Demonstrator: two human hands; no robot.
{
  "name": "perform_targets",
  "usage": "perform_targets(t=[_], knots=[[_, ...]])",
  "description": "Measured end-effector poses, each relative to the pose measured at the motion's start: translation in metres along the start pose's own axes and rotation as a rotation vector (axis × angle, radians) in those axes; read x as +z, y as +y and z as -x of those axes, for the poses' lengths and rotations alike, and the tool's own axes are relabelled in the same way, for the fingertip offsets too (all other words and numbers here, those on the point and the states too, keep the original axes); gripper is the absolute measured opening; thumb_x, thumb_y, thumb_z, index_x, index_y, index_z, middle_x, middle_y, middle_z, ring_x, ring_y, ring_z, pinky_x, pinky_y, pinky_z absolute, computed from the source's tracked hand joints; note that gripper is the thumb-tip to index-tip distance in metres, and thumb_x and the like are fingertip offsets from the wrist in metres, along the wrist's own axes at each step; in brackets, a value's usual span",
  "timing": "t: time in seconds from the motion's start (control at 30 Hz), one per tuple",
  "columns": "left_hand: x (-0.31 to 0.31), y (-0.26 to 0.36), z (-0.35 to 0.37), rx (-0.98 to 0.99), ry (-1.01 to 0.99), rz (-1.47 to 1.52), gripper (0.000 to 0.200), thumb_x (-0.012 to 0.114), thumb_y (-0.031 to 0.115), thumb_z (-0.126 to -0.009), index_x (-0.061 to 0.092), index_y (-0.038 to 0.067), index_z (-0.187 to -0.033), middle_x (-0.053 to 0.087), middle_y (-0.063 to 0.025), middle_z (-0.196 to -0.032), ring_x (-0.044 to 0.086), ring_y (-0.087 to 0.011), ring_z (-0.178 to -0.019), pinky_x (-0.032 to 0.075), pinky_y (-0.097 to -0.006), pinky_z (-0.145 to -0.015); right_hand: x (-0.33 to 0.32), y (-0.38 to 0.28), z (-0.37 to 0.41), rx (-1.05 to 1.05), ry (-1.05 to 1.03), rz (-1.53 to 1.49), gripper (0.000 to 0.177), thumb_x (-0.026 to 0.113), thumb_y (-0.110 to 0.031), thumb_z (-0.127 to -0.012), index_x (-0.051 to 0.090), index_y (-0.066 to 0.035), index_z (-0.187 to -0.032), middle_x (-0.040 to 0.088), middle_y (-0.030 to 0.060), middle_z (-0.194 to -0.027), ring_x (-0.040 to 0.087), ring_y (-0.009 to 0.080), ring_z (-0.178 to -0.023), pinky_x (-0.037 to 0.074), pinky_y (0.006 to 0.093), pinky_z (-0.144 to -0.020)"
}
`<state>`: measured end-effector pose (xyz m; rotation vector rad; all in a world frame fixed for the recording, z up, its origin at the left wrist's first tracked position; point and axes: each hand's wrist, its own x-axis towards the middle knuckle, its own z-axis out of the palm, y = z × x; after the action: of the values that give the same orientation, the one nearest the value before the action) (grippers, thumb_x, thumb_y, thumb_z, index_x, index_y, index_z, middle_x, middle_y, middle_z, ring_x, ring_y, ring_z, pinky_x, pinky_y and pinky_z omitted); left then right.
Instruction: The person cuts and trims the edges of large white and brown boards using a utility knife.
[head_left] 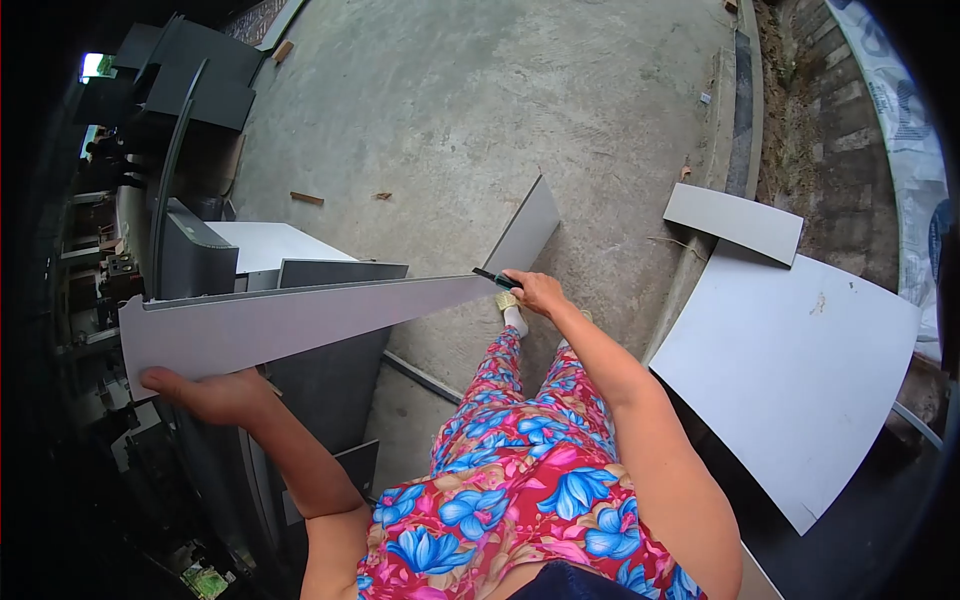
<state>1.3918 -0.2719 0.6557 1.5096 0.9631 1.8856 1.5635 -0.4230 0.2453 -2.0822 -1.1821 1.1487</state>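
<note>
My left hand (215, 393) grips the near left end of a long pale panel (270, 335), its thumb on the face and its fingers underneath. The panel reaches across in front of me and looks narrower toward its far end. There, my right hand (535, 290) is closed around a slim black tool (494, 277), which overlaps the panel's tip in this view. The kind of tool I cannot tell. Just beyond it, a grey board (523, 230) stands tilted on the floor.
Dark grey cabinet panels (320, 390) stand to my left, with a white board (275, 243) among them. On the right, a large white sheet (790, 370) lies under a smaller pale board (735, 222). A small wood offcut (307, 198) rests on the concrete floor (440, 130).
</note>
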Motion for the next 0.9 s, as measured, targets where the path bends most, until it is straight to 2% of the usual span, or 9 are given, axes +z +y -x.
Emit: perform_targets(t=[0.03,0.17,0.23,0.37,0.43,0.53,0.67,0.77,0.9], knots=[[0.000,0.000,0.000,0.007,-0.017,-0.006,0.066,0.041,0.051,-0.092,0.034,0.000,-0.133,0.043,-0.0161,-0.129,0.045,-0.0298,-0.118,0.038,-0.0441,-0.098,-0.003,0.009,-0.007,-0.016,0.002,0.059,0.043,0.059,-0.027,-0.081,0.054,-0.024,-0.124,0.063,0.0122,-0.106,0.059,0.0328,-0.098,0.048,0.0426,-0.081],[0.002,0.003,0.003,-0.006,-0.029,0.018,0.065,0.037,0.050,-0.093,0.035,-0.002,-0.131,0.044,-0.0186,-0.126,0.050,-0.0300,-0.113,0.046,-0.0457,-0.091,-0.045,0.039,-0.041,-0.022,0.014,0.206,0.038,0.061,-0.023,-0.080,0.059,-0.024,-0.118,0.064,0.0100,-0.105,0.059,0.0299,-0.099,0.048,0.0420,-0.081],[0.005,0.006,0.007,-0.026,0.014,0.037,0.066,0.037,0.051,-0.092,0.035,-0.001,-0.132,0.045,-0.0187,-0.125,0.051,-0.0302,-0.113,0.048,-0.0458,-0.090,-0.074,0.050,-0.057,0.070,0.141,0.193,0.038,0.062,-0.023,-0.080,0.059,-0.024,-0.117,0.063,0.0105,-0.107,0.059,0.0305,-0.100,0.048,0.0425,-0.082],[0.009,0.010,0.011,-0.032,0.031,0.017,0.067,0.038,0.053,-0.091,0.034,0.001,-0.133,0.044,-0.0165,-0.129,0.047,-0.0318,-0.118,0.041,-0.0480,-0.097,-0.154,0.039,-0.080,0.439,0.446,0.104,0.039,0.060,-0.024,-0.082,0.057,-0.020,-0.121,0.062,0.0133,-0.110,0.059,0.0315,-0.102,0.047,0.0423,-0.083],[0.008,0.011,0.012,-0.050,0.045,0.023,0.068,0.038,0.054,-0.091,0.034,0.001,-0.133,0.044,-0.0164,-0.129,0.047,-0.0317,-0.117,0.041,-0.0483,-0.097,-0.177,0.046,-0.093,0.484,0.713,0.003,0.038,0.059,-0.023,-0.085,0.056,-0.023,-0.122,0.062,0.0141,-0.106,0.060,0.0320,-0.098,0.049,0.0429,-0.081],[0.007,0.009,0.010,-0.042,0.035,0.020,0.068,0.038,0.054,-0.090,0.034,0.002,-0.133,0.044,-0.0167,-0.128,0.047,-0.0320,-0.118,0.041,-0.0483,-0.097,-0.189,0.039,-0.087,0.316,0.777,0.153,0.037,0.060,-0.022,-0.083,0.057,-0.023,-0.120,0.060,0.0163,-0.101,0.061,0.0323,-0.094,0.049,0.0426,-0.078],[0.009,0.007,0.009,0.002,0.034,-0.005,0.067,0.039,0.054,-0.090,0.035,0.003,-0.134,0.044,-0.0170,-0.128,0.048,-0.0318,-0.117,0.041,-0.0484,-0.097,-0.138,0.046,-0.082,0.130,0.649,0.370,0.041,0.050,-0.012,-0.085,0.051,-0.025,-0.125,0.052,0.0146,-0.101,0.056,0.0328,-0.093,0.048,0.0434,-0.075],[0.008,0.010,0.009,-0.002,0.033,-0.004,0.066,0.038,0.053,-0.091,0.035,0.002,-0.133,0.045,-0.0171,-0.127,0.048,-0.0317,-0.117,0.041,-0.0482,-0.097,-0.089,0.053,-0.069,0.050,0.618,0.516,0.047,0.044,-0.008,-0.085,0.047,-0.028,-0.127,0.049,0.0118,-0.100,0.053,0.0296,-0.091,0.046,0.0409,-0.071],[0.011,0.013,0.012,0.010,0.015,0.005,0.066,0.038,0.052,-0.091,0.035,0.002,-0.133,0.045,-0.0170,-0.127,0.048,-0.0317,-0.116,0.041,-0.0479,-0.097,-0.035,0.037,-0.029,-0.080,0.571,0.521,0.050,0.045,-0.007,-0.083,0.048,-0.031,-0.127,0.048,0.0094,-0.096,0.051,0.0259,-0.086,0.043,0.0383,-0.066]])
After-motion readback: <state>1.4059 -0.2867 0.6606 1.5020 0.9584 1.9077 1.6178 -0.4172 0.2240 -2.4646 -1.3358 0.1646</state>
